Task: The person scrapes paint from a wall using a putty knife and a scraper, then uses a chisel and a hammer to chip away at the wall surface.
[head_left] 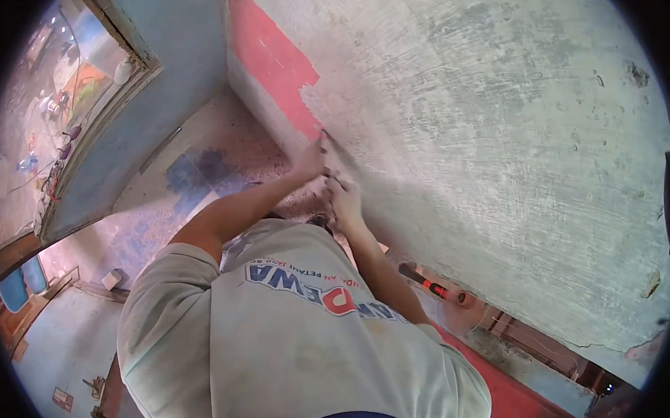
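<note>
A pale, scuffed wall (481,128) fills the right side, with a patch of pink-red coating (276,62) running down its left part. My left hand (314,162) is at the lower ragged edge of that patch, its fingers closed near the wall. A small dark edge shows at its fingertips, too small to name. Just below and to the right, my right hand (344,201) is closed close to the left one. Whatever lies between its fingers is hidden.
A black and orange tool (433,285) lies by the wall's base on the right. Blue stains mark the floor (146,243). At left, a window-like opening has a worn frame (97,156) with cords along it. A small pale block (112,279) sits lower left.
</note>
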The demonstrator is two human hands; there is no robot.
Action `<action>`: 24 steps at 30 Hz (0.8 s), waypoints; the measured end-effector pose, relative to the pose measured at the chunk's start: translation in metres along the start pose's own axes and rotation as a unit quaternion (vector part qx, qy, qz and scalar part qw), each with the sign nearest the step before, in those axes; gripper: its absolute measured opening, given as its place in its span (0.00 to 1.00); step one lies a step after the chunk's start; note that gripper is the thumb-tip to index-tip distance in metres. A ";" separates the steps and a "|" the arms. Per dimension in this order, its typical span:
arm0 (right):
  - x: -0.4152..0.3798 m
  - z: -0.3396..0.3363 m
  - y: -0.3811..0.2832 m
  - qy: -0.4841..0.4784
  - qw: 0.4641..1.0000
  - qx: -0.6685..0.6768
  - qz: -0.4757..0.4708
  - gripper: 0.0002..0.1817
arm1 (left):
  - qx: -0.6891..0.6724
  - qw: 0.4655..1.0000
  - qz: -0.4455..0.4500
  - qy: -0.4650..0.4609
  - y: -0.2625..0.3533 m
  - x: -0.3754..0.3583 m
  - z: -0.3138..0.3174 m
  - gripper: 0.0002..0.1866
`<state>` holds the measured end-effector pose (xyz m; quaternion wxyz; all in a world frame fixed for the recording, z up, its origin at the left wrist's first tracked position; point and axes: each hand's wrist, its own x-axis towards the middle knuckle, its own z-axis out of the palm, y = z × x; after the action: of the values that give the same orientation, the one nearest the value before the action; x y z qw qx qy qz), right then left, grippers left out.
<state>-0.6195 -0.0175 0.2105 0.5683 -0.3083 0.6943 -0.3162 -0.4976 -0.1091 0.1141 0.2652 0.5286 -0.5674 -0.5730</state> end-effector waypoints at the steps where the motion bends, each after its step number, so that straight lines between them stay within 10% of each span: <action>1: 0.001 0.021 -0.029 0.025 0.997 0.004 0.075 0.12 | 0.026 0.999 -0.028 -0.002 -0.003 0.009 -0.013 0.55; 17: 0.015 0.046 -0.023 0.036 0.997 0.000 0.075 0.10 | -0.184 0.980 -0.069 -0.002 -0.032 0.024 -0.026 0.42; 24: -0.039 -0.004 -0.019 -0.003 0.999 0.040 0.028 0.15 | -0.017 0.994 0.094 0.051 -0.037 0.007 0.027 0.39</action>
<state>-0.6153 0.0022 0.2489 0.5911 -0.2666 0.6876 -0.3267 -0.5133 -0.0976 0.0719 0.3552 0.4967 -0.5909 -0.5273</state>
